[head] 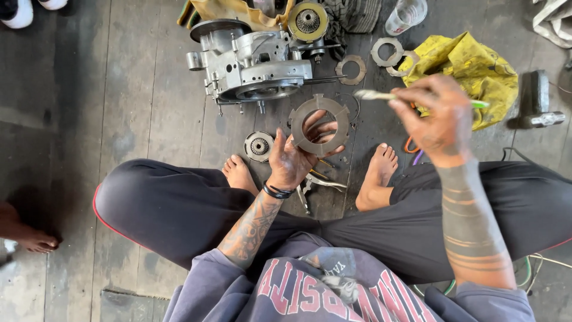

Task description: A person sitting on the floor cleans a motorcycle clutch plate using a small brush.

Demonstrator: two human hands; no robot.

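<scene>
Sitting cross-legged on the wooden floor [137, 119], the person keeps the engine case [253, 62] just beyond the feet. Left hand [295, 161] props a notched clutch plate [320, 125] upright on spread fingertips, face exposed. Right hand [438, 116] pinches a brush [381, 95] beside it, above the yellow cloth [476, 65].

Our left hand [292, 158] hides part of the ring [319, 125]. The brush [381, 95] blurs at our right hand [438, 116]. The shoes [27, 9], upper left, and the cup [406, 15], top, are cut by the edge. Pliers [316, 185] lie half hidden.
</scene>
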